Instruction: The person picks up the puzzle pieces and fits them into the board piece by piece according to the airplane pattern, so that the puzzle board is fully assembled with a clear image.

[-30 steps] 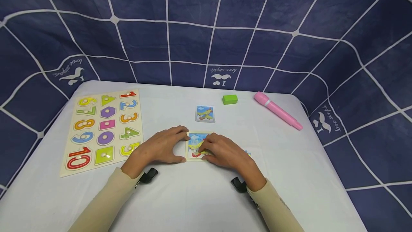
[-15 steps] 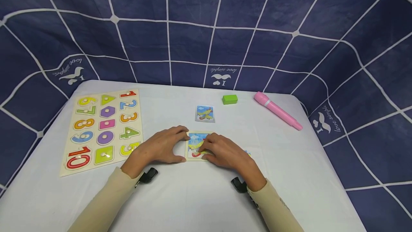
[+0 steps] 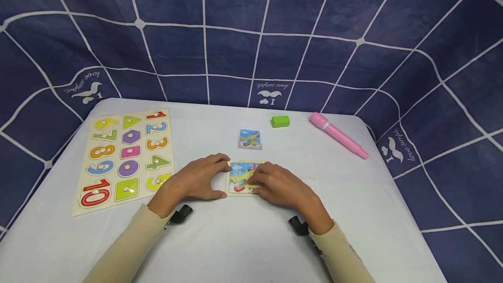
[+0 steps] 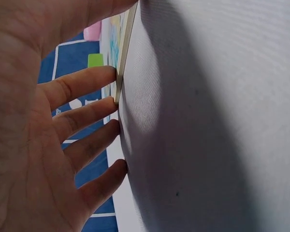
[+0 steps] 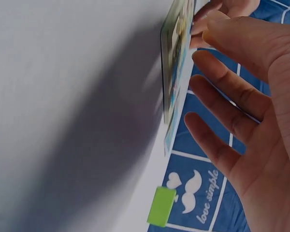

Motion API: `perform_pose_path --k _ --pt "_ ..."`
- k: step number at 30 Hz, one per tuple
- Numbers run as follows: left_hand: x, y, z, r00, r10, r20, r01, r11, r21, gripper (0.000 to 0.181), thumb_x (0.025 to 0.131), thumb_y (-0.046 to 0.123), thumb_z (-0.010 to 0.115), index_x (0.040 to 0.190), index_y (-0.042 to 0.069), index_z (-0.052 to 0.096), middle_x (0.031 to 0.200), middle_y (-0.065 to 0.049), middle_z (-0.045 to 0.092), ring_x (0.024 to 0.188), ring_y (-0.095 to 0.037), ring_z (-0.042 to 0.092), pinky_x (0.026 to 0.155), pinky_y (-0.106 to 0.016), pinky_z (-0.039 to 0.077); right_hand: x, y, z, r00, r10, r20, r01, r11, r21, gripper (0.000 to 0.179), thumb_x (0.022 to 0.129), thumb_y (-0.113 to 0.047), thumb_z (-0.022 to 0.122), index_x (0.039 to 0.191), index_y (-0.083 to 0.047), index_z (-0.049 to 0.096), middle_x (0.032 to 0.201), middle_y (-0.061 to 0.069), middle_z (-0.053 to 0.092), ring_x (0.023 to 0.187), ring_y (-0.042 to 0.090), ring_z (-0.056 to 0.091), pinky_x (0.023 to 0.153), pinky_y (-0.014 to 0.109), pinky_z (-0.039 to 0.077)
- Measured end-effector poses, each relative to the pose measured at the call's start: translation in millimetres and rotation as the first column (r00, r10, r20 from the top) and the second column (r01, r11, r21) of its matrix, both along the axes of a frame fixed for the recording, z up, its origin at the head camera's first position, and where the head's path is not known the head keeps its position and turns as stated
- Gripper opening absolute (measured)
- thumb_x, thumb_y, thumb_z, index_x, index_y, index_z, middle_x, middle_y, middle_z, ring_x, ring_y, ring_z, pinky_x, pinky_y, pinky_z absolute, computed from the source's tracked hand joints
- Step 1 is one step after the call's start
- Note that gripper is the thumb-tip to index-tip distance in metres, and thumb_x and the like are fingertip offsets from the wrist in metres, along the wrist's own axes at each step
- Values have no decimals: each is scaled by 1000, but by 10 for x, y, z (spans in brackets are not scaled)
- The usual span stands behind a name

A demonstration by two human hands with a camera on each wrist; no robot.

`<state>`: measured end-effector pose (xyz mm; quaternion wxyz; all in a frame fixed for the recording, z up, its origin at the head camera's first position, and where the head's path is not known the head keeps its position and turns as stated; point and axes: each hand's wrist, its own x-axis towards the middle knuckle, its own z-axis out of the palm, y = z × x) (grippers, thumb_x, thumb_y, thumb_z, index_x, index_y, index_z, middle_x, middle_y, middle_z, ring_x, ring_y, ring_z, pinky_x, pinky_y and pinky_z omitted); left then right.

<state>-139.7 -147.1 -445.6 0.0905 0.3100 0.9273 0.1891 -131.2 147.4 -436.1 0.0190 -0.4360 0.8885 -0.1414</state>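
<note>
A person's two hands work on a small square picture-puzzle board with a pale wooden frame [image 3: 240, 178], lying flat on the white worktop [image 3: 235, 239] between them. The left hand [image 3: 196, 180] has relaxed, spread fingers, with fingertips [image 4: 104, 77] braced against the board's left edge. The right hand [image 3: 280, 184] lies over the board's right part, fingertips pressing a piece there. To seat that piece well, the left hand should probably hold the frame steady while the right presses straight down.

The piece under the right fingers is hidden. Beyond the hands lies a loose plane-picture card [image 3: 250, 139].
</note>
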Motion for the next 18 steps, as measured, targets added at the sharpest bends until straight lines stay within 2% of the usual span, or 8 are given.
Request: perform_pose_path --k 5,10,18 --pt "13 14 9 1000 8 -9 -8 1000 5 71 81 51 91 140 16 70 155 -3 54 140 -27 57 111 -51 51 25 102 20 1000 -28 -14 28 1000 5 25 97 -22 82 122 -18 80 118 -3 70 111 14 65 101 35 55" --pt "32 57 -10 999 48 -25 -48 999 11 66 84 56 88 135 17 72 152 -4 56 137 -27 58 107 -53 53 50 199 27 999 -51 -1 51 999 -3 25 97 -21 82 122 -17 80 119 -2 71 114 15 66 102 36 56" --pt "53 118 -18 995 76 -68 -75 997 23 58 85 50 90 128 15 74 145 -4 60 130 -26 61 100 -51 56 82 343 43 995 -94 27 94 996 4 26 99 -22 81 124 -19 79 120 -5 71 116 14 66 104 36 55"
